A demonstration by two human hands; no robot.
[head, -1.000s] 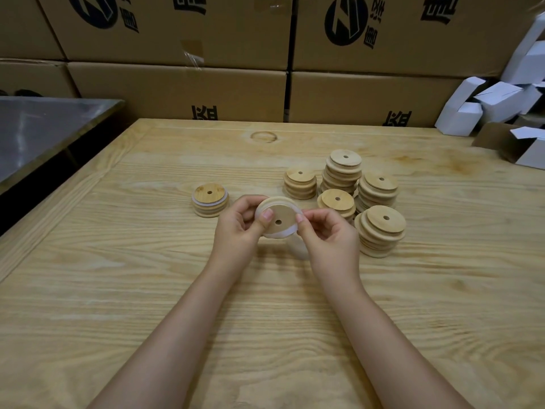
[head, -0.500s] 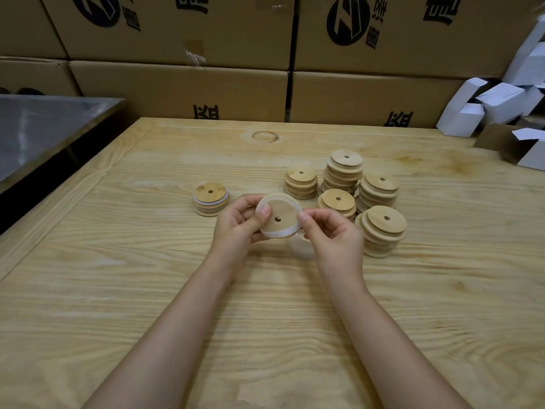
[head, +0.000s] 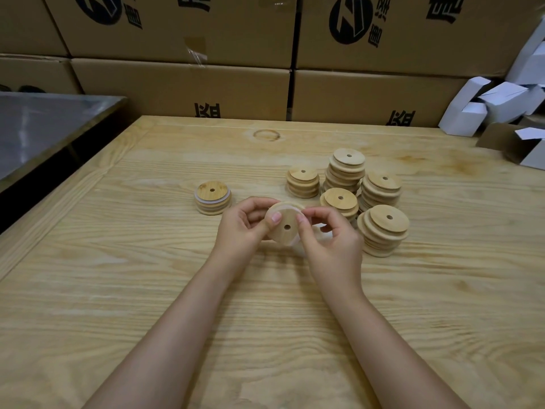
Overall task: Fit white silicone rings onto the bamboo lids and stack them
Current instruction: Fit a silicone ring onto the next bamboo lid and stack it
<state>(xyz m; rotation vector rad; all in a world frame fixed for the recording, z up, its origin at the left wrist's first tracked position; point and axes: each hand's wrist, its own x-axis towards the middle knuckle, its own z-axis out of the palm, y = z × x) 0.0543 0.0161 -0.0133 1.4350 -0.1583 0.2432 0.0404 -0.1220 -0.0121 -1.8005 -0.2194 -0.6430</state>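
Note:
Both hands hold one round bamboo lid (head: 283, 228) with a small centre hole, tilted toward me above the wooden table (head: 147, 290). My left hand (head: 244, 228) grips its left edge, thumb on the face. My right hand (head: 330, 243) pinches its right edge, where a white silicone ring (head: 290, 206) shows along the rim. To the left stands a short stack of lids (head: 213, 197) with a white ring around the top one. Several stacks of bare bamboo lids (head: 383, 228) stand to the right and behind.
Stacked cardboard boxes (head: 182, 90) close off the far edge of the table. White folded cartons (head: 483, 110) lie at the back right. A metal-topped table (head: 44, 128) stands to the left, across a dark gap.
The lid has tipped so its flat face points more toward me, and the ring now shows only along its upper and right rim. My thumbs have shifted onto the face.

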